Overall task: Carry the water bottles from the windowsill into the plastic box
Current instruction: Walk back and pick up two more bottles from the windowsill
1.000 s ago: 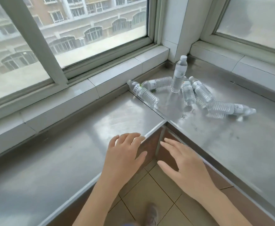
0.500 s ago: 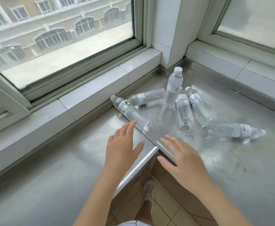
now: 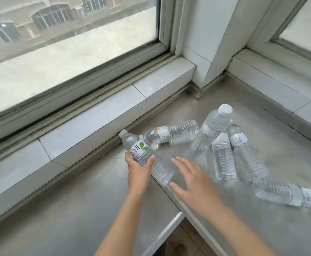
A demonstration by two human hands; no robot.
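At centre frame, the left hand (image 3: 139, 169) closes its grip around the green-labelled bottle (image 3: 143, 154) lying on the steel surface (image 3: 58, 209); the right hand (image 3: 193, 180) hovers open, holding nothing. Beyond, centre right, an upright bottle (image 3: 211, 127) leans amid the remaining bottles (image 3: 224, 157) and would likely topple if nudged.

**What the view hides or cuts off**

The left hand (image 3: 139, 168) covers the middle of the leaf-label bottle (image 3: 143, 154), so its palm side is unseen. The rightmost lying bottle (image 3: 287, 194) runs off the right edge, cap end lost. The right hand (image 3: 193, 179) is motion-blurred. Small print on the bottle labels is unreadable. Both forearms leave at the bottom edge.
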